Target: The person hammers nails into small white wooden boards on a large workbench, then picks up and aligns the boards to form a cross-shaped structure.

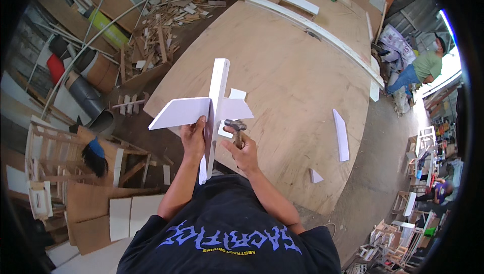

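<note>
In my left hand is a white assembly shaped like a toy plane: a long upright bar with an angled white panel on its left side and a second panel on its right. My fingers are closed round it just under the left panel, near the table's front edge. My right hand grips a hammer, its metal head close to the bar's right side. Small white offcuts lie on the plywood tabletop behind the assembly.
A long white strip crosses the table's far part. On the right lie a narrow white piece and a small triangular offcut. Scrap wood is heaped at left, near a blue brush. Another person stands beyond the right side.
</note>
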The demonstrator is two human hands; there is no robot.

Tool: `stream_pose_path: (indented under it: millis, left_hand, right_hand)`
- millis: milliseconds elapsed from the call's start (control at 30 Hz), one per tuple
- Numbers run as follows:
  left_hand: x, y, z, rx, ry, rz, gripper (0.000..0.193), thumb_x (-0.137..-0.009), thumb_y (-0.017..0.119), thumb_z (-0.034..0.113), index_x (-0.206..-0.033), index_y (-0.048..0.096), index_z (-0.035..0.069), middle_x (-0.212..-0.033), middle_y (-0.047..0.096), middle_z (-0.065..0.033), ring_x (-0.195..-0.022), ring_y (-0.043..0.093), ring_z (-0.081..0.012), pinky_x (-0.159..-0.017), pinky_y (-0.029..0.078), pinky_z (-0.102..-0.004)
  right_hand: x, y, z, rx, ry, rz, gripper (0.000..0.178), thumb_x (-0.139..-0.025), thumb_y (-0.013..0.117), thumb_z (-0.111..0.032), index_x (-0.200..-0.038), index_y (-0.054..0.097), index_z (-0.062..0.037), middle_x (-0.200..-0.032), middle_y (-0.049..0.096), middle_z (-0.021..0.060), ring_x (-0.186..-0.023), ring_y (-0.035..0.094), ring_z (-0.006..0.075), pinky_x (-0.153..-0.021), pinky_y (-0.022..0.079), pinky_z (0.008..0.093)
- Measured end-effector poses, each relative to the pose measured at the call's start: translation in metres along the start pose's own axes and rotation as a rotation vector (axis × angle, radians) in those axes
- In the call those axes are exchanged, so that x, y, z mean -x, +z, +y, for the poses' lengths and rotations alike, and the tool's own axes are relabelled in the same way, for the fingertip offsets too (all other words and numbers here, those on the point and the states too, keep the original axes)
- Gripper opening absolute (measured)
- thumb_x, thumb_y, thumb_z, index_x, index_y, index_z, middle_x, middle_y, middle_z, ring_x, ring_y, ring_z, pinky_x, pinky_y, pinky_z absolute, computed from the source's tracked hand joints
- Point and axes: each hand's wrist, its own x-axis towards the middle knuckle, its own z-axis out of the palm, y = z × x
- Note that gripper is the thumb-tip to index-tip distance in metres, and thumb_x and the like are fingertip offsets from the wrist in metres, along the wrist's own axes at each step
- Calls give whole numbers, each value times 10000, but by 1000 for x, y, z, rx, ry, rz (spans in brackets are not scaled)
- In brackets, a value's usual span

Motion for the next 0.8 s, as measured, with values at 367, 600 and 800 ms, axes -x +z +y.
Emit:
stream_pose_path:
  millis: [367, 600, 800]
  left_hand:
    - [3, -39, 14, -8, -297, 93, 312, -986, 798, 135, -1226, 680, -25, -1100, 737, -67, -938, 707, -145, -794, 579, -305]
    - [-42, -64, 6, -38, -499, -3, 272, -987, 797, 170, -1154, 692, -17, -1006, 745, -66, -829, 717, -152, -720, 608, -306]
    - [-97, -103, -12, -158, -562, -34, 240, -1003, 772, 201, -1073, 706, -19, -890, 731, -63, -694, 711, -170, -665, 641, -326]
  right_hand:
    - [-21, -62, 48, 217, -91, 173, 544, -888, 910, -230, -1343, 698, -19, -1285, 739, 95, -1132, 673, 164, -997, 520, 326]
    - [-36, -43, 65, 34, 156, 47, 605, -864, 932, -235, -1369, 684, -11, -1275, 755, 100, -1154, 699, 170, -1019, 540, 334]
    - [-53, -4, 82, 178, 215, 74, 569, -895, 892, -134, -1394, 656, 5, -1291, 743, 119, -1188, 692, 193, -1050, 536, 356]
